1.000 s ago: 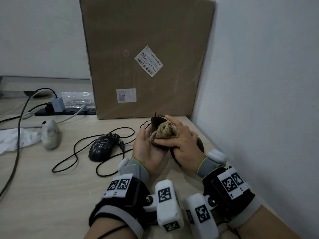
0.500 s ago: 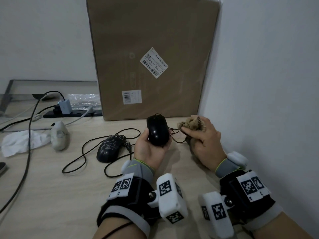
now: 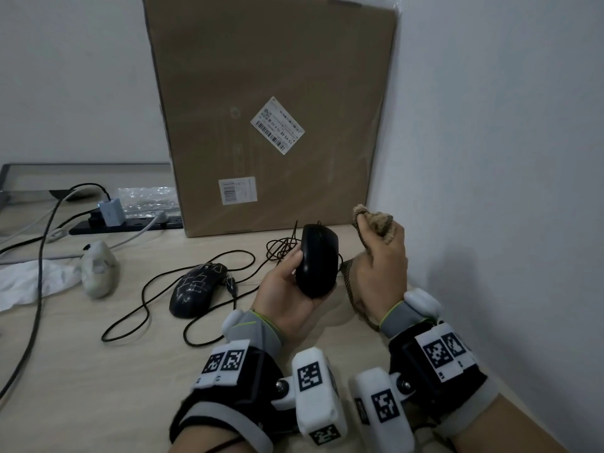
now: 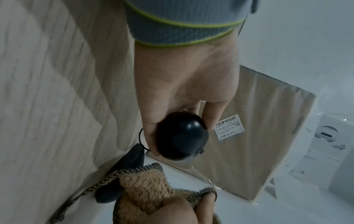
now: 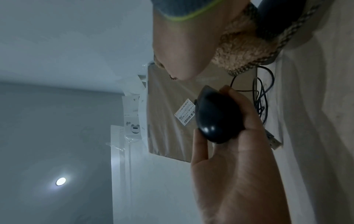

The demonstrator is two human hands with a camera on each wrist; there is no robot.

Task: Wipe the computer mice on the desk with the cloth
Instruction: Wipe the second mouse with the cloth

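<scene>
Pale wooden worktop (image 3: 81, 371), cardboard box behind. Left hand (image 3: 287, 289) cradles the black mouse (image 3: 318, 259) above it; right hand (image 3: 382, 259) clutches the cloth (image 3: 376, 220) just beside. Best bring cloth onto the mouse's back, rubbing firmly while the palm steadies it.

Office or home-office corner. Pale wood-grain counter (image 3: 65, 371) against white walls; black power strip (image 3: 130, 225) with plugged charger (image 3: 111, 210); wired mice (image 3: 197, 289), tangled cables (image 3: 147, 308); large cardboard box (image 3: 271, 76) with shipping labels; boxed gadget packaging (image 4: 325, 151) behind.
</scene>
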